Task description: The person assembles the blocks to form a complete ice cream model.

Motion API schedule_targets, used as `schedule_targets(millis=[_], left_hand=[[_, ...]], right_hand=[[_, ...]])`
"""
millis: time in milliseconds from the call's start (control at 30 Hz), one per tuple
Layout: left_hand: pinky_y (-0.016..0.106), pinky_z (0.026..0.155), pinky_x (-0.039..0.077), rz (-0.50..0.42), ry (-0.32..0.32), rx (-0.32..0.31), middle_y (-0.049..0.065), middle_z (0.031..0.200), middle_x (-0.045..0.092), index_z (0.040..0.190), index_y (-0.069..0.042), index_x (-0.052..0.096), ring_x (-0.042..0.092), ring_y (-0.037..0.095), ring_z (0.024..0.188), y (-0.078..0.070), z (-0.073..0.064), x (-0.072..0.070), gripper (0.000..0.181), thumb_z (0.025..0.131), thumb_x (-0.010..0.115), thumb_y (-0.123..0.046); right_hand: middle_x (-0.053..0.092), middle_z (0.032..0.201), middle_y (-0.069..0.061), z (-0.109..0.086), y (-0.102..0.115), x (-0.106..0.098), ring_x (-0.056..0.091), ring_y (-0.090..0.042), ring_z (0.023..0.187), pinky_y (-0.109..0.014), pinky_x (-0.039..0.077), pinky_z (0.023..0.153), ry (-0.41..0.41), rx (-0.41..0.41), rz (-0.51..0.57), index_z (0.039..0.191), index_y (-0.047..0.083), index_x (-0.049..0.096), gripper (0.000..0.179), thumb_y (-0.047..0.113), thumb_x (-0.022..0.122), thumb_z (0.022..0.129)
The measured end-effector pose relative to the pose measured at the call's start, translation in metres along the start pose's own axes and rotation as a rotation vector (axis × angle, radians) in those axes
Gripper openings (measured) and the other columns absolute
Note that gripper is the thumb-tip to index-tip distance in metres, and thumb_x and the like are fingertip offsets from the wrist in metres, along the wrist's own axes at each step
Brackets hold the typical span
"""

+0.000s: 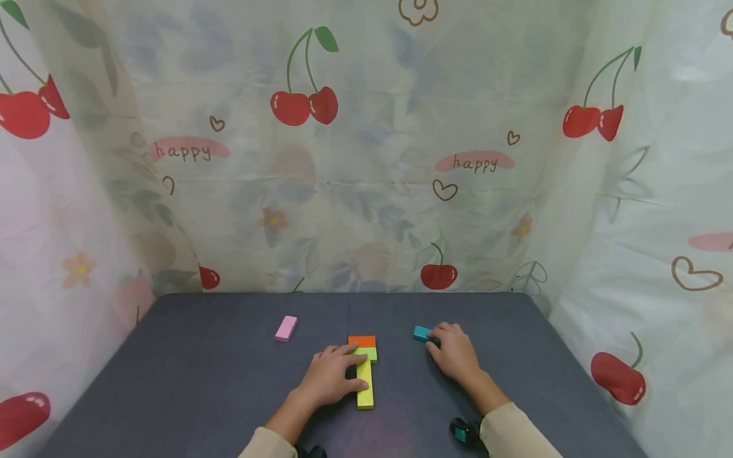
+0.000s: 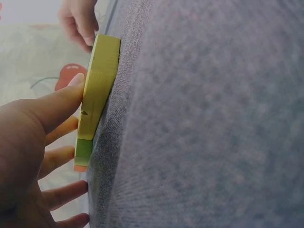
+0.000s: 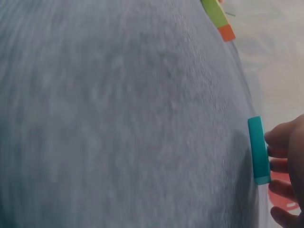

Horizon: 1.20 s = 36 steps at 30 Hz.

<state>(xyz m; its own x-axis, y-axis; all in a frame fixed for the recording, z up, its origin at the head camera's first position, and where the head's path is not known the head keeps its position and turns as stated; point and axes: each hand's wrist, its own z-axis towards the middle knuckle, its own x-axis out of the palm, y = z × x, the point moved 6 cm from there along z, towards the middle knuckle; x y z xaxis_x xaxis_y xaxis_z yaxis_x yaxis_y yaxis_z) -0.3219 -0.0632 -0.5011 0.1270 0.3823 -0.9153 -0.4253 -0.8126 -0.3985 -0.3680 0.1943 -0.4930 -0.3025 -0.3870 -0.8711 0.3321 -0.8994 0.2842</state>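
Observation:
My left hand rests over a row of flat blocks on the table, thumb on the yellow block and extended fingertips at the green block and the orange block. The yellow one runs lengthwise toward me from the green; the orange lies crosswise beyond. Over on the right, my right hand pinches a blue block between thumb and fingers, close over the tabletop. In the right wrist view this blue block stands out beside the fingertips.
A pink block lies by itself at the back left of the dark cloth-covered table. A printed curtain hangs behind the table's far edge and along both sides. Under the right wrist sits a black wrist device.

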Motion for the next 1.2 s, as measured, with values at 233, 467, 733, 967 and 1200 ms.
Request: schedule_targets(millis=[233, 467, 733, 967, 1200], left_hand=[[0.06, 0.097, 0.034, -0.001, 0.007, -0.008, 0.005, 0.142, 0.05, 0.132, -0.023, 0.064, 0.046, 0.034, 0.125, -0.001, 0.0, -0.001, 0.058, 0.082, 0.073, -0.051], [0.06, 0.098, 0.033, -0.002, 0.006, -0.012, 0.005, 0.142, 0.05, 0.132, -0.023, 0.064, 0.046, 0.035, 0.125, 0.0, 0.001, -0.001, 0.058, 0.082, 0.073, -0.05], [0.061, 0.097, 0.033, -0.006, 0.008, -0.011, 0.005, 0.143, 0.05, 0.132, -0.023, 0.064, 0.046, 0.034, 0.125, 0.001, 0.001, 0.0, 0.058, 0.082, 0.072, -0.052], [0.061, 0.096, 0.033, -0.007, -0.001, -0.012, 0.005, 0.143, 0.05, 0.131, -0.023, 0.064, 0.046, 0.034, 0.124, 0.001, 0.001, 0.0, 0.058, 0.081, 0.073, -0.052], [0.062, 0.096, 0.033, -0.009, -0.014, -0.008, 0.005, 0.142, 0.05, 0.13, -0.023, 0.065, 0.046, 0.034, 0.124, 0.002, 0.002, 0.0, 0.058, 0.081, 0.073, -0.052]], right_hand=[[0.065, 0.102, -0.005, 0.004, 0.011, 0.01, 0.056, -0.028, 0.096, -0.049, 0.047, 0.084, 0.0, -0.011, 0.016, 0.1, 0.01, 0.075, 0.016, 0.018, 0.074, 0.086], [0.064, 0.101, -0.005, 0.007, 0.024, 0.015, 0.056, -0.028, 0.095, -0.048, 0.047, 0.083, -0.008, -0.03, 0.047, 0.101, 0.009, 0.075, 0.018, 0.018, 0.074, 0.086], [0.064, 0.104, -0.004, 0.009, 0.036, 0.022, 0.055, -0.027, 0.097, -0.047, 0.047, 0.084, 0.019, -0.033, 0.05, 0.103, 0.011, 0.075, 0.019, 0.019, 0.074, 0.087], [0.063, 0.104, -0.003, 0.013, 0.047, 0.026, 0.054, -0.025, 0.097, -0.046, 0.047, 0.084, 0.033, -0.041, 0.069, 0.104, 0.011, 0.075, 0.019, 0.021, 0.073, 0.088], [0.063, 0.105, -0.003, 0.019, 0.058, 0.034, 0.054, -0.025, 0.098, -0.046, 0.046, 0.086, 0.062, -0.06, 0.09, 0.105, 0.011, 0.075, 0.02, 0.022, 0.072, 0.089]])
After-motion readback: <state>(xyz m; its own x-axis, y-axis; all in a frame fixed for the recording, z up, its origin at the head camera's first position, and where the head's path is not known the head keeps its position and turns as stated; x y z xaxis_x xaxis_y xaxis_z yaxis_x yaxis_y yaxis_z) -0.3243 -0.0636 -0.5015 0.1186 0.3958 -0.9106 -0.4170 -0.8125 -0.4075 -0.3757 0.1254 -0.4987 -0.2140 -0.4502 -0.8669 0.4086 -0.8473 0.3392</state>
